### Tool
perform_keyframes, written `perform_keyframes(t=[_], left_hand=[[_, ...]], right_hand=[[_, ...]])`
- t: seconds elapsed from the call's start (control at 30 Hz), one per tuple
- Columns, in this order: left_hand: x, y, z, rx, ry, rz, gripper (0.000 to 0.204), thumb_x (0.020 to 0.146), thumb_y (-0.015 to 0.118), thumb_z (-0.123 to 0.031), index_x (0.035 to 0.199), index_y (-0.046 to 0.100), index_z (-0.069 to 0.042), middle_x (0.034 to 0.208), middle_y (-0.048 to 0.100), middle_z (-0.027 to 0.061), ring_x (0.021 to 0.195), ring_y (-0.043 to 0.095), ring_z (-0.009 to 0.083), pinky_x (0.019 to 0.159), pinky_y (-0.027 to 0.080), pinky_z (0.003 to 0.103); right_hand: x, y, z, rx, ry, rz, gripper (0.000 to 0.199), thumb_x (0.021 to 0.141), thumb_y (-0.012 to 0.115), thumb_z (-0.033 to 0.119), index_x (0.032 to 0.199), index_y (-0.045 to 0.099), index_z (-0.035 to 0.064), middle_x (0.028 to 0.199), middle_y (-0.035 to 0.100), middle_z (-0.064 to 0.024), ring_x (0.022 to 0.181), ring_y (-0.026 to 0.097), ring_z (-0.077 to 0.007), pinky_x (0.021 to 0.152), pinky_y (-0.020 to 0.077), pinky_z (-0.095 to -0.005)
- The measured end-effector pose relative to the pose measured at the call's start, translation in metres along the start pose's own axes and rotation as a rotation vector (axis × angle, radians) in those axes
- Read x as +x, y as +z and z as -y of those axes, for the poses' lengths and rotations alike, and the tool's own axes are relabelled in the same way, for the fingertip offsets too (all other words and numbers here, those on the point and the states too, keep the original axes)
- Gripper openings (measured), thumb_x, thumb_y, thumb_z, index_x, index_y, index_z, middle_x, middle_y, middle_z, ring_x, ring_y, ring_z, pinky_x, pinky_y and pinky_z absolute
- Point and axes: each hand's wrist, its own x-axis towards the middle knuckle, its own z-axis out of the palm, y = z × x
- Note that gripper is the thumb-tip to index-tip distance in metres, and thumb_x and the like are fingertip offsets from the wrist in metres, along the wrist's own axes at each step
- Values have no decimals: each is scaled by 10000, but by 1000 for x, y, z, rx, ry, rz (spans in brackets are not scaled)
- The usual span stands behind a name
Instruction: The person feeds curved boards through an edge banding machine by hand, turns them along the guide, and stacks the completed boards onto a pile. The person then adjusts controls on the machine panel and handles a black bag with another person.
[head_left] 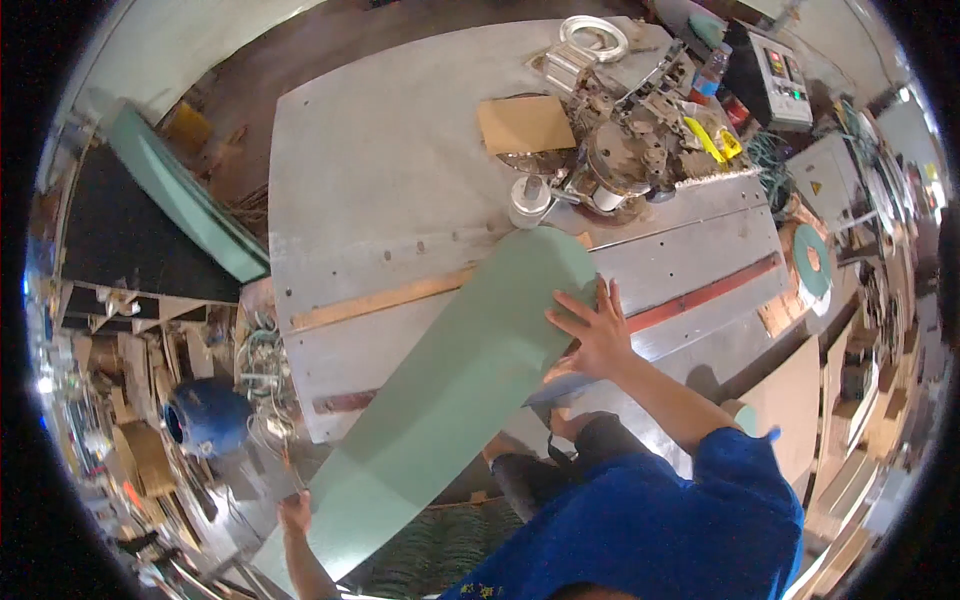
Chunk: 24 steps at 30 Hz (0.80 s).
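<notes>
A long, pale green panel (430, 380) with a rounded far end slants from my lower left up onto the metal machine table. Its round end lies close to the upright cylindrical cutter head (530, 200). My left hand (295, 512) grips the panel's left edge near the close end; its fingers are partly hidden. Spread fingers of my right hand (597, 335) press flat on the panel's right edge beside the rounded end. Behind the cutter head sits a grimy machine feed unit (615, 160).
A brown board piece (526, 125) lies on the metal table (360, 180). At the back right are a bottle (710, 72) and a control box (775, 75). More green panels (185, 190) lean at left, above a blue drum (208, 418). Wood offcuts (860, 430) line the right side.
</notes>
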Motion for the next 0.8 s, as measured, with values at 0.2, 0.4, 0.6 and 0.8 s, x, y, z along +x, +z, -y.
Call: perform_keyframes(t=[0.2,0.4,0.6,0.8], left_hand=[[-200,91,-42,101,-88,-49,567,930,433,-539,1088,640,-36,1016,671,221,948,636,414,837,498,463],[-353,153,-171,-35,-440,28,654,954,412,-547,895,699,38,925,660,295,939,613,482,824,471,538],[-480,206,-284,-335,-733,139,632,936,426,-536,913,695,36,867,649,302,917,617,470,812,465,523],[-577,306,-408,-366,-685,95,677,972,330,-545,813,684,10,811,645,285,824,619,461,754,479,507]], right_hand=[[19,-19,-46,5,-291,99,985,360,780,752,1222,660,290,1423,480,80,1351,242,-559,1132,79,-696],[40,-35,-82,0,-517,142,969,397,739,788,1226,665,294,1418,496,117,1374,258,-505,1139,63,-676],[62,-29,-107,84,-700,143,906,470,675,809,1192,694,263,1346,575,99,1368,383,-331,1131,122,-660],[75,-46,-135,81,-752,235,792,606,680,749,1237,657,272,1405,526,80,1293,489,-281,1113,195,-662]])
